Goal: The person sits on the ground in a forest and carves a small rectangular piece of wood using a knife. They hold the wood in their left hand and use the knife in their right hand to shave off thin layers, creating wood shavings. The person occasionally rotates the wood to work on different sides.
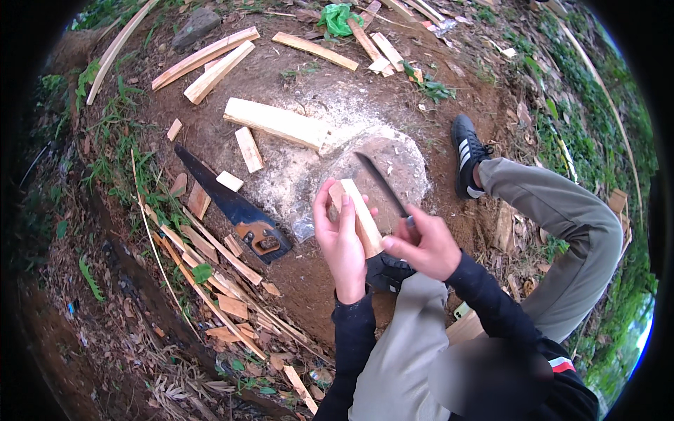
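Observation:
My left hand (340, 238) is closed around a short pale wood block (358, 214), which stands tilted with its lower end toward my right hand. My right hand (425, 244) grips a knife (382, 184) with a long dark blade; its handle is mostly hidden in the fingers. The blade points up and to the left, beyond the block and apart from it. My right thumb is by the block's lower end; whether it touches cannot be told. Below both hands is a round, flat-topped base (404, 165), dusted with pale sawdust.
A handsaw (235, 203) lies on the ground at the left. A thick wood beam (274, 123) rests beyond my hands, near a small offcut (249, 149). Long wood strips (232, 288) are scattered lower left, and a green plastic bag (339, 19) lies far off. My shoe (465, 158) is at the right.

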### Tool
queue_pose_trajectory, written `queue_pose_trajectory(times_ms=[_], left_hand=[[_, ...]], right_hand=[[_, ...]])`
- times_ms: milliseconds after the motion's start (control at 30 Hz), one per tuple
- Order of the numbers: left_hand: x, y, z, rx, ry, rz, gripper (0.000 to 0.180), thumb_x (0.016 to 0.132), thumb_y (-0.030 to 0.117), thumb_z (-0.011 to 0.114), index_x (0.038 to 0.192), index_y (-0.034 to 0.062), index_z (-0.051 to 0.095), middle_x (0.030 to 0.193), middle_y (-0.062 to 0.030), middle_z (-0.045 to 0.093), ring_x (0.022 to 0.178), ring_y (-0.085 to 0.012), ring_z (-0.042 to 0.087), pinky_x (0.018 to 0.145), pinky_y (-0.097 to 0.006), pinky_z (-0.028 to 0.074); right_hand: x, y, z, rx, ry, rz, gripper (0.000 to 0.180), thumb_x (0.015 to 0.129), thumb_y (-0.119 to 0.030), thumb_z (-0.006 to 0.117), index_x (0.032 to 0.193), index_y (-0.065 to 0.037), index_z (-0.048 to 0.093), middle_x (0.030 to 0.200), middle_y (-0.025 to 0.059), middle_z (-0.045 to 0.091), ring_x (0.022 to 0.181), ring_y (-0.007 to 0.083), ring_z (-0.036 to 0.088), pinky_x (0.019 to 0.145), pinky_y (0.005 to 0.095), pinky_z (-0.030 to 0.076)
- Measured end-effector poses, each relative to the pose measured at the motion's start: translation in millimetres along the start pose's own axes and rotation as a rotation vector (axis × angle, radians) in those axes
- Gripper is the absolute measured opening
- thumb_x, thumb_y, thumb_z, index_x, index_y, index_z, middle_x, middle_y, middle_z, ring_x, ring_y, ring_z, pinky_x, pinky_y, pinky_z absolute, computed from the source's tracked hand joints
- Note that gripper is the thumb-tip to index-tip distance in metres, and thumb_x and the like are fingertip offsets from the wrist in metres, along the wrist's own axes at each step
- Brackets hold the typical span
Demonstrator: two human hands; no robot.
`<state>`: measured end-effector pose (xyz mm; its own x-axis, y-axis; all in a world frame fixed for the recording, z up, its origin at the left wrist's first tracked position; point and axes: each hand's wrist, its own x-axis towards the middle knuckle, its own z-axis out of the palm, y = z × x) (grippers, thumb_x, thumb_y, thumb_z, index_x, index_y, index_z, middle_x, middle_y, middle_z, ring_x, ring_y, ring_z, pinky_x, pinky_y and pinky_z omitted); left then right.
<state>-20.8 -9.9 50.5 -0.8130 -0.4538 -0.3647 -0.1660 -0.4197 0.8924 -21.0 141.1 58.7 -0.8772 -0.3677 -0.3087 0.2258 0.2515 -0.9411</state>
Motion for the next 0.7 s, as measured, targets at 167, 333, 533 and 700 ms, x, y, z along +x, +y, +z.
queue_pose_trajectory(times_ms=[167, 333, 533, 700], left_hand=[[-5.8, -8.2, 1.4, 0.184, -0.125, 0.190, 0.052, 0.106, 0.033, 0.046, 0.145, -0.0020, 0.042, 0.149, -0.0203, 0.043, 0.137, -0.0306, 0.043, 0.113, -0.040, 0.034], [-15.2, -25.5, -13.7, 0.732, -0.234, 0.779, 0.061, 0.104, 0.047, 0.043, 0.141, -0.0019, 0.045, 0.147, -0.0260, 0.042, 0.137, -0.0409, 0.042, 0.111, -0.049, 0.035], [-19.7, -29.0, -8.2, 0.731, -0.110, 0.716, 0.043, 0.102, 0.035, 0.049, 0.123, -0.0020, 0.058, 0.128, -0.0227, 0.057, 0.119, -0.0366, 0.056, 0.102, -0.046, 0.044], [-4.6, -23.3, 5.0, 0.549, -0.062, 0.643, 0.025, 0.100, 0.020, 0.049, 0.102, -0.0020, 0.059, 0.107, -0.0174, 0.062, 0.104, -0.0294, 0.062, 0.096, -0.042, 0.046]], right_hand=[[4.5, -5.5, 21.2, 0.252, 0.019, 0.079, 0.038, 0.092, -0.028, 0.073, 0.083, -0.004, 0.046, 0.064, 0.0028, 0.056, 0.051, 0.0073, 0.053, 0.047, 0.0267, 0.044], [9.3, -19.9, 15.9, 0.425, 0.122, 0.226, 0.036, 0.093, -0.026, 0.071, 0.078, -0.003, 0.048, 0.061, -0.0010, 0.054, 0.051, 0.0056, 0.054, 0.045, 0.0252, 0.045], [12.2, -22.4, 18.6, 0.361, 0.139, 0.194, 0.032, 0.101, -0.030, 0.060, 0.090, -0.001, 0.059, 0.061, 0.0018, 0.057, 0.052, 0.0063, 0.055, 0.046, 0.0259, 0.043], [22.0, -18.4, 17.2, 0.481, 0.089, 0.187, 0.033, 0.103, -0.032, 0.055, 0.092, -0.001, 0.059, 0.062, 0.0019, 0.059, 0.050, 0.0063, 0.055, 0.045, 0.0240, 0.043]])
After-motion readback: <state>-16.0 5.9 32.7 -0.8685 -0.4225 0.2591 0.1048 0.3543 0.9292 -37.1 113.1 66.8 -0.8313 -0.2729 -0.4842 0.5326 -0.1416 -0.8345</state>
